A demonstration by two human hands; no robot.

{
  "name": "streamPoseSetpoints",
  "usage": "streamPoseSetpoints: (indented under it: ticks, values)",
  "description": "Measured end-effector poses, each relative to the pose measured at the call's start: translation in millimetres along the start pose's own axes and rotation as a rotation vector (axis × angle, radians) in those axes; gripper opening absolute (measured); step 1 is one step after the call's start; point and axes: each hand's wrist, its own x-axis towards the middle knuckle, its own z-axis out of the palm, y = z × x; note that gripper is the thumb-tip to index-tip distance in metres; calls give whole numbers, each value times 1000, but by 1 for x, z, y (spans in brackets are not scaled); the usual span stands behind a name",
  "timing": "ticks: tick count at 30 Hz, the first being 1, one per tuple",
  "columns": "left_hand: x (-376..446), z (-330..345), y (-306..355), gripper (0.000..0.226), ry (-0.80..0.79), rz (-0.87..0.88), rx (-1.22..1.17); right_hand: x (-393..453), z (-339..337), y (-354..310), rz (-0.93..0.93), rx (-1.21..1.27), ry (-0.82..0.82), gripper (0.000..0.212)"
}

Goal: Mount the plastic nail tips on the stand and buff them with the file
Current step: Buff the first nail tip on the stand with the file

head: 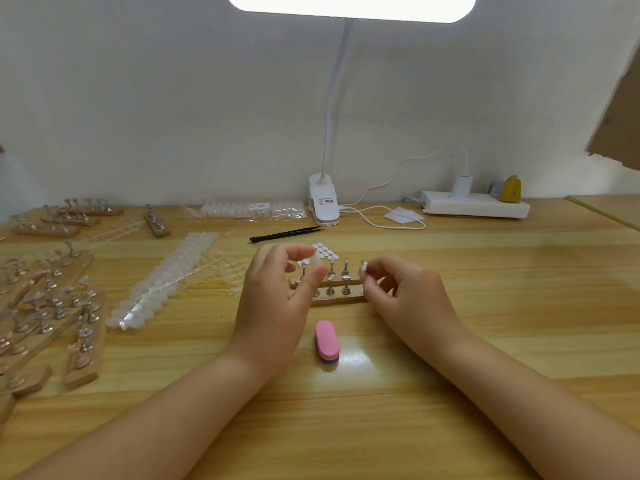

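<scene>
Stand [341, 299]: wooden strip on the table [485, 306], centre, between both hands, bearing upright metal pegs [345, 271].
Left hand [277, 299]: raised over the stand's left end, thumb and forefinger pinching a pale nail tip [316, 263].
Right hand [405, 292]: at the stand's right end, fingertips pinching a small white pad [363, 268] at the rightmost peg.
File [326, 341]: pink block, lying just in front of the stand, untouched.
Tip strips [166, 282]: left of the hands.
</scene>
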Motion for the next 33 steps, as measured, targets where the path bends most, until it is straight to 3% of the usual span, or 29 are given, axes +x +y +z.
streamPoseSetpoints:
  ticks: [4, 9, 33]
  values:
    - [-3, 0, 4, 25, -53, 143, -19, -3, 5, -6, 23, 211, -38, 8]
    - [-3, 1, 3, 25, -85, 173, -69, -4, 6, -5, -25, 315, -91, 13]
    - [-3, 0, 1, 22, -96, 124, -15, -5, 12, -1, -101, 372, -108, 13]
